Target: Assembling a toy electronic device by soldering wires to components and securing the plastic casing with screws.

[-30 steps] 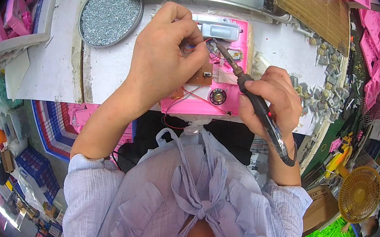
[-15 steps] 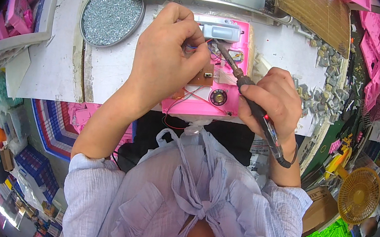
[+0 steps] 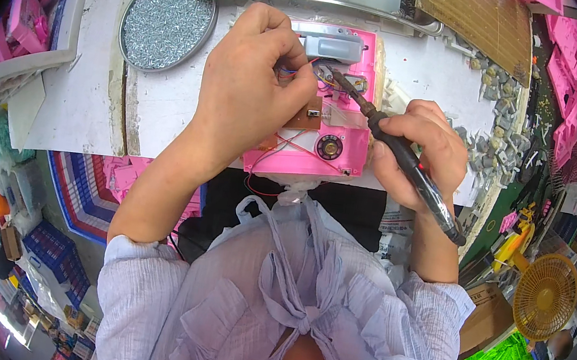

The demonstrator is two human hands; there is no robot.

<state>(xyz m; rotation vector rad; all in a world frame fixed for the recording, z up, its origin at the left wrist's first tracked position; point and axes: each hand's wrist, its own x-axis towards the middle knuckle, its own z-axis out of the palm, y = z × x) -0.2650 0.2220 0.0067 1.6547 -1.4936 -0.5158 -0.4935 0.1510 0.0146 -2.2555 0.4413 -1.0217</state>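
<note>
right hand (image 3: pixel 420 150) holds soldering iron (image 3: pixel 395 143) over pink housing (image 3: pixel 322 148).

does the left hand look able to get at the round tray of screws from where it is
Probably yes. The left hand is pinching wires on the pink casing, and the round tray of screws sits just to its left on the white table, with nothing between them.

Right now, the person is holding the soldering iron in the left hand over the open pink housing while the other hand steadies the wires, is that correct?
Not quite: the head view shows the soldering iron in the right hand, not the left. Its tip reaches over the open pink housing, while the left hand steadies the wires there.
</note>
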